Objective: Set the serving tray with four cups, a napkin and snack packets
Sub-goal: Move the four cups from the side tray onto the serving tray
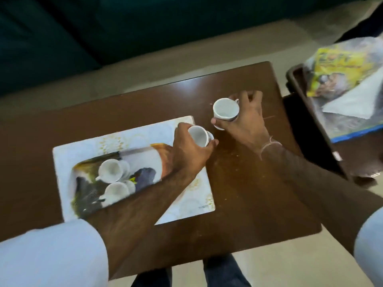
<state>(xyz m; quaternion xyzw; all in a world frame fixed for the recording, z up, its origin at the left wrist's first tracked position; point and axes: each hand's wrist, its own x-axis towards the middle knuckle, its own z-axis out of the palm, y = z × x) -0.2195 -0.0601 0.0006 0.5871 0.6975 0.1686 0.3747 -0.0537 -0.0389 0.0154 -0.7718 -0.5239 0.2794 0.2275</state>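
Observation:
A white patterned serving tray [132, 139] lies on the brown table [248, 193]. Two white cups [109, 170] [116, 191] stand on its left part. My left hand [190, 150] grips a third white cup [199, 137] at the tray's far right corner. My right hand [244, 121] holds a fourth white cup [225, 109] just right of the tray, above the table. On a second table at the far right lie a white folded napkin [356, 100] and yellow snack packets [339, 65].
The dark side table [306, 112] with the napkin and packets sits to the right, close to the main table's edge. A dark sofa [83, 27] runs along the back. My legs [223, 272] show below the front table edge.

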